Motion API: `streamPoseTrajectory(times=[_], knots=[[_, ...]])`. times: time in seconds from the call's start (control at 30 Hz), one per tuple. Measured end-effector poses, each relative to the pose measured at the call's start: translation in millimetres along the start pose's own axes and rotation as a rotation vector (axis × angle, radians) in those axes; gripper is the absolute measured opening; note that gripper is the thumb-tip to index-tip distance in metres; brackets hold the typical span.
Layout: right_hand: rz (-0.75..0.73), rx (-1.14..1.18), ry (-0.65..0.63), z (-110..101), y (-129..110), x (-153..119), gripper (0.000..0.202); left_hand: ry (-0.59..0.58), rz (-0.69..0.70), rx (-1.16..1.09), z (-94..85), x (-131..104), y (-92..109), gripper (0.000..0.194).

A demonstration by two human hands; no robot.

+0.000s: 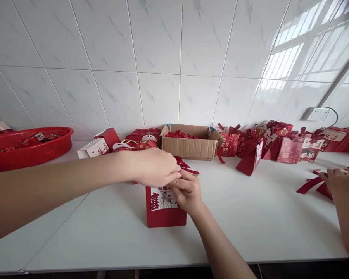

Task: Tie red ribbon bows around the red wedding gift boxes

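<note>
A red gift box point(166, 219) with a white label showing a printed couple stands upright on the table in front of me. Above its top my left hand point(152, 166) reaches across, fingers pinched together. From the lower right my right hand point(189, 192) meets it, thumb and fingers closed at the same spot. Both grip the red ribbon point(189, 167), whose ends stick out behind the fingers. The pinched part of the ribbon and the box's top edge are hidden by the hands.
Behind the hands a cardboard box point(189, 149) holds red ribbons. A red plastic basket point(55, 145) with small packets stands left. Several red gift boxes point(287, 149) line the tiled wall. At right, another person's hands point(341, 186) handle a ribboned red box. A power strip point(317, 114) is on the wall.
</note>
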State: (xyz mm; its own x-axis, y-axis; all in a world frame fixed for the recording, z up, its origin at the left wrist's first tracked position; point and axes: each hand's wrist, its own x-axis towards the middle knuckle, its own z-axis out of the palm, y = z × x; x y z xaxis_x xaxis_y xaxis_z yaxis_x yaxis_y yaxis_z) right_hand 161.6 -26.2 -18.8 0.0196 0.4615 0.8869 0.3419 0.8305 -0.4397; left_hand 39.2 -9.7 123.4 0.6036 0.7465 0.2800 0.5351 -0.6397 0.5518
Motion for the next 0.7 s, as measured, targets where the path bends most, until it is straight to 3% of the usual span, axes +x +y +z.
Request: streamPoseTrajectory(times=[0.07, 0.1, 0.13, 0.27, 0.37, 0.47, 0.57, 0.7], knots=[[-0.003, 0.038, -0.015, -0.4, 0.2, 0.1, 0.027, -0.290, 0.009, 0.160, -8.8, -0.4, -3.6, 0.035], [-0.005, 0.058, -0.022, -0.6, 0.1, 0.2, 0.028, -0.379, 0.005, 0.205, -14.3, -1.5, -7.7, 0.035], [-0.006, 0.077, -0.026, -0.6, -0.1, 0.4, 0.029, -0.365, -0.002, 0.201, -19.2, -3.9, -13.4, 0.036], [-0.017, 0.116, -0.008, 0.2, -1.1, 0.5, 0.030, -0.068, -0.024, -0.023, -18.6, -30.0, -46.3, 0.036], [-0.034, 0.121, -0.001, -0.2, -1.6, 0.4, 0.031, 0.048, -0.054, -0.247, 5.4, -57.0, -69.1, 0.029], [-0.053, 0.108, -0.010, -1.9, -1.6, 0.2, 0.033, 0.091, -0.016, -0.330, 34.6, -73.7, -83.5, 0.026], [-0.077, 0.102, -0.030, -2.4, -0.9, -0.1, 0.036, 0.162, -0.001, -0.385, 57.4, -76.5, -90.3, 0.021], [-0.092, 0.055, -0.008, -1.6, 0.0, -0.5, 0.034, 0.265, 0.044, -0.447, 74.3, -73.0, -93.8, 0.019]])
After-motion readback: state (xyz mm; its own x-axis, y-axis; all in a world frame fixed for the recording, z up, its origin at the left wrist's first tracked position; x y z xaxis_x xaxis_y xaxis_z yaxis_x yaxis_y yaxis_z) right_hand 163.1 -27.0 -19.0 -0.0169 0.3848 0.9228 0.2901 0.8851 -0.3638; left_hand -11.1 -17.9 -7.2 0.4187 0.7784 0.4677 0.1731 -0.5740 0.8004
